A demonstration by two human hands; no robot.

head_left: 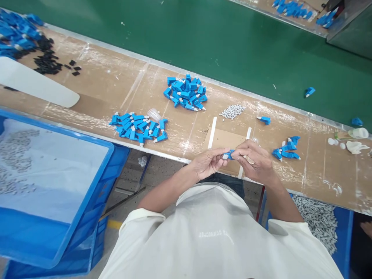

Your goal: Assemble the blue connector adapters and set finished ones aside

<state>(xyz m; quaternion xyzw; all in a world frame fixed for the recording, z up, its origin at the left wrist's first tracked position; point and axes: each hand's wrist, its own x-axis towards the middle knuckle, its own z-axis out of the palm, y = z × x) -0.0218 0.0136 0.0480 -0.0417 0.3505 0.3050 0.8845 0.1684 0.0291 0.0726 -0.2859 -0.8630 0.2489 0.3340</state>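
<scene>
the fingers of both hands are closed in a pinch: the left hand [207, 163] grips a small blue piece [229, 154] near its white tip, the right hand [257, 161] its other end. the left palm is partly turned up; the right shows its back, and both forearms angle inward. the piece is held over a cardboard sheet [228, 140] on the counter [104, 73], near small grey bits [232, 111]. faint upside-down lettering on the pale shirt [221, 209] seems to include "connected".
</scene>
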